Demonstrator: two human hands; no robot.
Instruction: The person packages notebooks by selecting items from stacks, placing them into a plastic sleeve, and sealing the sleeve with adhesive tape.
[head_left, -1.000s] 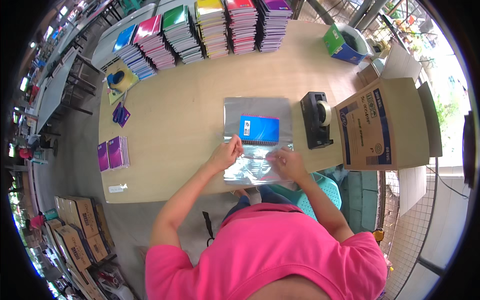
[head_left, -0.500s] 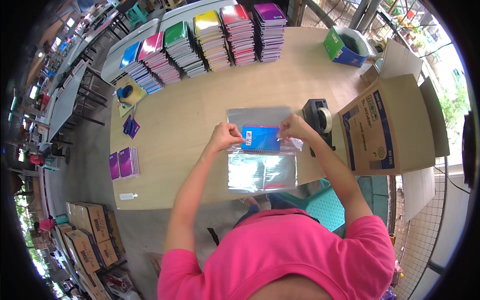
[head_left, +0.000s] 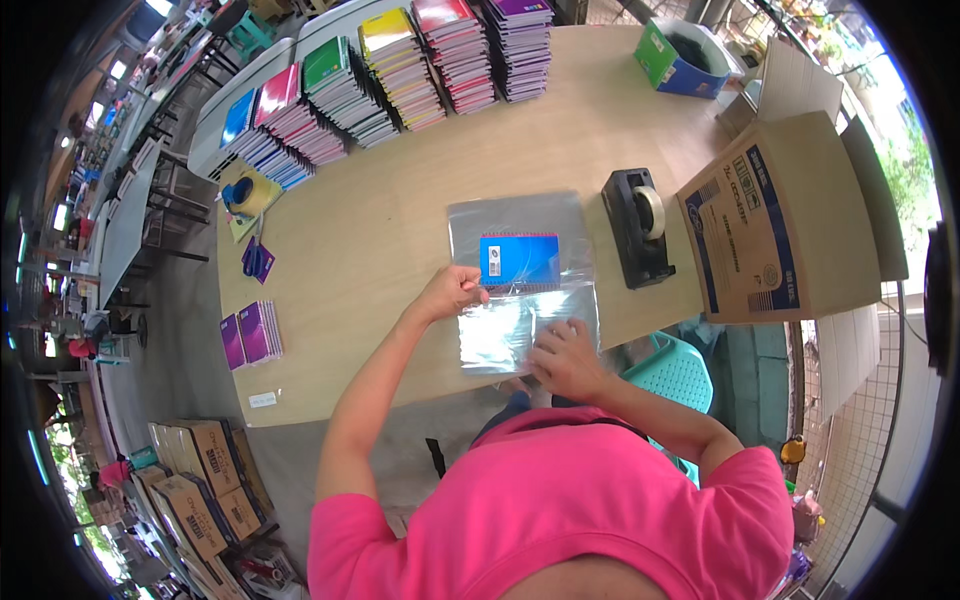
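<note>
A blue spiral notebook set (head_left: pixel 520 261) with a white label lies on a stack of clear plastic bags (head_left: pixel 515 212) at the table's near edge. My left hand (head_left: pixel 453 292) is closed, pinching a clear plastic bag beside the notebook's lower left corner. Below the notebook, my right hand (head_left: pixel 567 360) rests on the shiny plastic with its fingers bent and apart; no held thing shows in it. Glare hides where one plastic layer ends and another begins.
A black tape dispenser (head_left: pixel 637 230) and a large cardboard box (head_left: pixel 780 225) stand to the right. Several notebook stacks (head_left: pixel 400 75) line the far edge. Scissors (head_left: pixel 252 258), tape rolls (head_left: pixel 245 192) and purple notebooks (head_left: pixel 250 335) lie left. A green stool (head_left: pixel 672 380) stands near me.
My right hand has left the notebook's right edge and come down toward me onto the plastic. My left hand has slid slightly down along the notebook's left side. The view has shifted a little.
</note>
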